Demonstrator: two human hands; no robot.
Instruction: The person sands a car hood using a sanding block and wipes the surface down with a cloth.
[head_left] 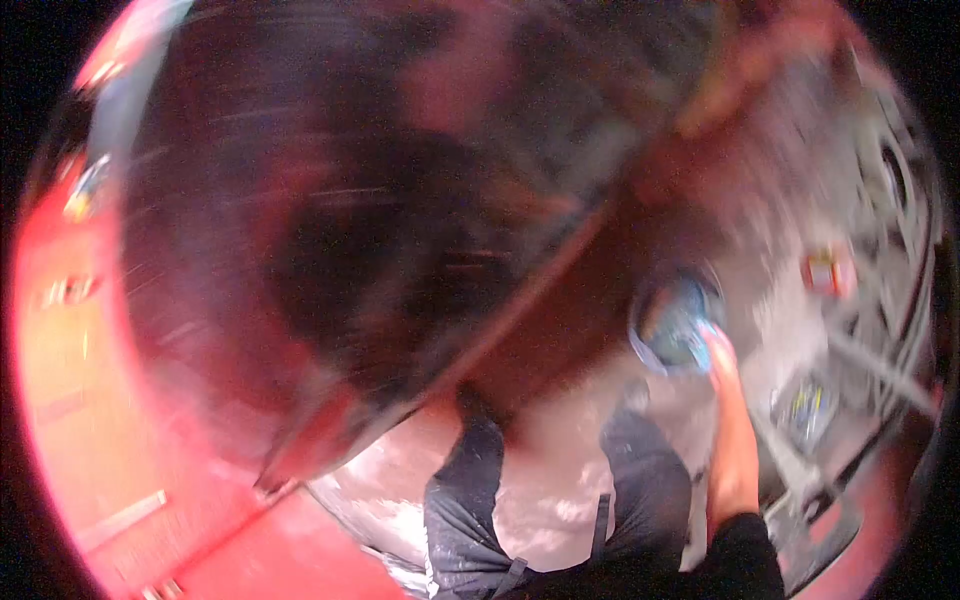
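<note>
My right hand (714, 347) reaches forward at the right of centre, its fingers at the rim of a round dark bucket (648, 350). Something bluish (685, 312) shows inside the bucket, by the fingers; blur hides what it is. The fingers look closed, but what they hold I cannot make out. My left hand does not show.
A large dark, curved surface (400, 220) fills the upper left and centre. Red panels (80, 400) line the left. On the right lie a red and white item (828, 271), a clear container (805, 408) and grey metal framework (890, 340). My legs stand below.
</note>
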